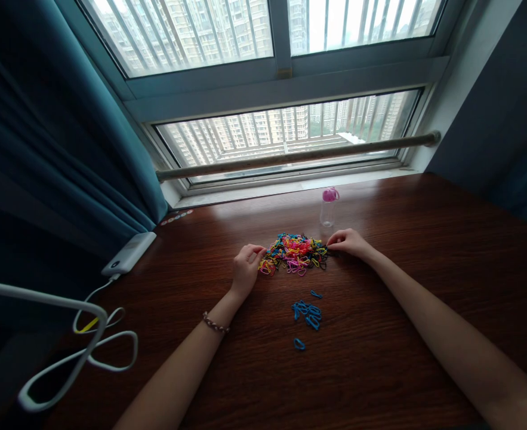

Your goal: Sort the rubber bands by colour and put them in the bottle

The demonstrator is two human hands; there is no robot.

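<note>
A heap of small elastic bands (295,251) in pink, yellow, red, blue and black lies on the brown wooden table. At the heap's left edge is my left hand (246,266), its fingers closed in a pinch against the bands. My right hand (348,242) pinches at the right edge, beside black and yellow bands. What sits between the fingertips of either hand is too small to make out. Nearer to me lies a separate cluster of blue bands (308,313), with one loose blue band (299,344) below it and another (316,294) above.
Behind the heap stands a clear bottle (328,214) with a pink lid. A white power bank (129,254) with a white cable (115,337) lies at the left by the blue curtain (111,137). A rail (290,158) crosses the window beyond the table (401,370).
</note>
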